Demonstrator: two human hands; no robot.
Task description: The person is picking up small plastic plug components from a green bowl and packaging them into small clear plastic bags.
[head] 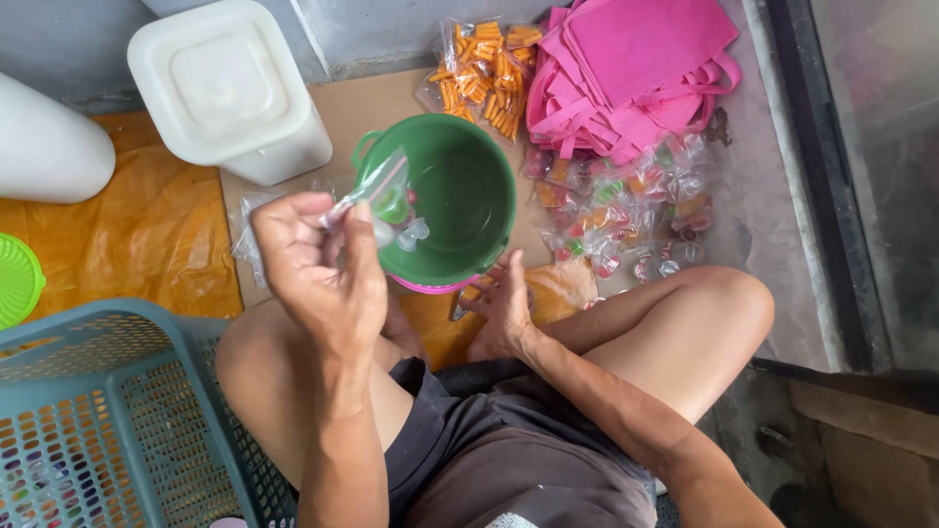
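Green bowl (469,196) stands open between white tub (230,93) and packet pile (626,210).

We see a person with bare arms and bare legs, no sleeves at all. The left hand (318,269) and right hand (504,308) wear no gloves. The shorts (509,460) are dark grey-brown.

I see the left hand (318,269) pinching a small clear bag of jelly cups (386,200) above the green bucket (469,191), the right hand (504,308) resting near the bucket's base, packed bags (626,210) beside it.
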